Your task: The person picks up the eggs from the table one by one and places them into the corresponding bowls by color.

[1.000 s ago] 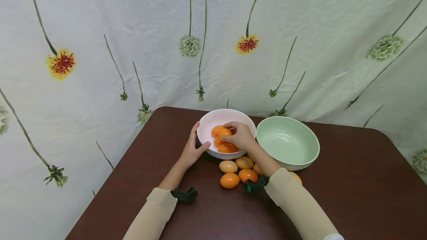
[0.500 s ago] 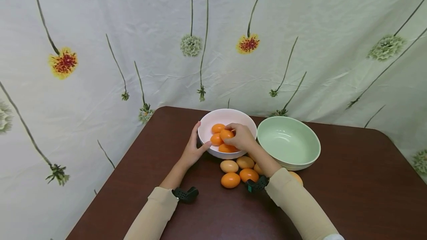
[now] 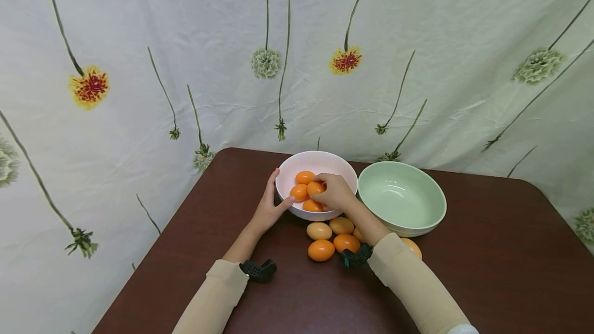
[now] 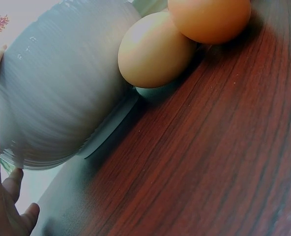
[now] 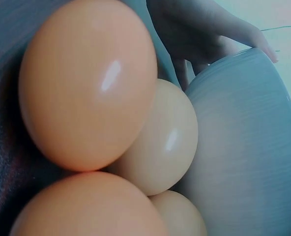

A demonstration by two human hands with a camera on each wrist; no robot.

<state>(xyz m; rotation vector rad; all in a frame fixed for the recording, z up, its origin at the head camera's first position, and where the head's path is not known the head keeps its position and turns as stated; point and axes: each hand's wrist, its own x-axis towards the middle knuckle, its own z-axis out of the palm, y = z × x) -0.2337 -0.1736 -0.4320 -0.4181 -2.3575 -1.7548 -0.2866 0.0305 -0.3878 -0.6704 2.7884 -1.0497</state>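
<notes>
The left hand (image 3: pixel 268 211) is spread against the pink bowl (image 3: pixel 336 160), thumb at the rim and fingers along the outer side, probably to prevent it sliding. Inside, the right hand (image 3: pixel 337 192) pinches an orange egg (image 3: pixel 315 188) between thumb and fingertips, a light hold that seems suited to a smooth, round shell. Whether this egg rests on the three orange ones around it, I cannot tell.

Just in front of the bowl, pale eggs (image 3: pixel 319 231) and orange eggs lie bunched together, likely so that neighbours limit each other's rolling; the right forearm hides part of the group. A green bowl (image 3: pixel 403 197) stands just beside the pink one, seemingly within easy reach.

The worktop (image 3: pixel 501 236) is dark reddish-brown with visible grain and rounded far corners. Behind it hangs a wrinkled, whitish cloth (image 3: pixel 218 30) printed with long-stemmed flowers.
</notes>
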